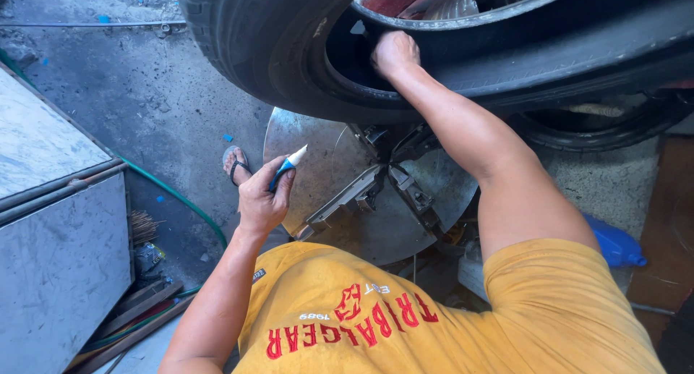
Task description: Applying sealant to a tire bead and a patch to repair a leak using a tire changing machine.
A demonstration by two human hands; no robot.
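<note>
From the head camera, the left hand [262,200] closed around a blue-handled, white-tipped marker [288,166], tip pointing toward one o'clock, over the round steel turntable [318,150] (its clamps at centre). At twelve o'clock, the right hand [394,53] gripped the inner bead of the black tyre [260,48] held above the turntable.

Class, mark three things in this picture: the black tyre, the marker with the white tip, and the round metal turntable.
black tyre [238,34], head view, on its outer tread.
marker [288,166], head view, on the blue barrel above the left hand's fingers.
round metal turntable [318,171], head view, on the bare plate left of the clamps.
</note>
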